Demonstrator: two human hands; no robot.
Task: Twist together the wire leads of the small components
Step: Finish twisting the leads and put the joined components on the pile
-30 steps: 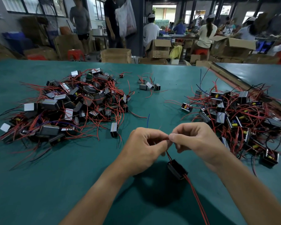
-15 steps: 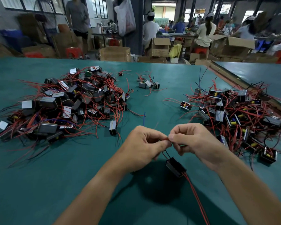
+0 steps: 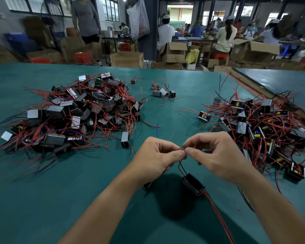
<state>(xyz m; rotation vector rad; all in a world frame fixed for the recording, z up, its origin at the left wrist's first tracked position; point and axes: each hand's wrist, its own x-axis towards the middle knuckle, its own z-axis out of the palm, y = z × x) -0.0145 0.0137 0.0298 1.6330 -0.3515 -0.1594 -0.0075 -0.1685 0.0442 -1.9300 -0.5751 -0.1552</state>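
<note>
A small black component [image 3: 193, 186] hangs just above the green table [image 3: 42, 199], below my two hands. Its short red and black leads [image 3: 181, 167] rise to my fingertips. My left hand [image 3: 157, 158] and my right hand [image 3: 218, 155] meet thumb to thumb and both pinch the lead ends [image 3: 183, 149] between thumb and forefinger. Two long red wires [image 3: 217, 213] trail from the component's other side toward the lower right. Part of another dark component [image 3: 147, 185] peeks out under my left wrist.
A large heap of components with red wires [image 3: 74, 113] lies at the left. Another heap [image 3: 261, 127] lies at the right beside a wooden table edge [image 3: 264, 93]. A few loose components [image 3: 163, 92] sit at the back centre. People and cardboard boxes [image 3: 173, 52] fill the room behind.
The hands stay together at the lead ends with small finger shifts. The hanging component has swung slightly, and more of its short leads shows below the fingers.
</note>
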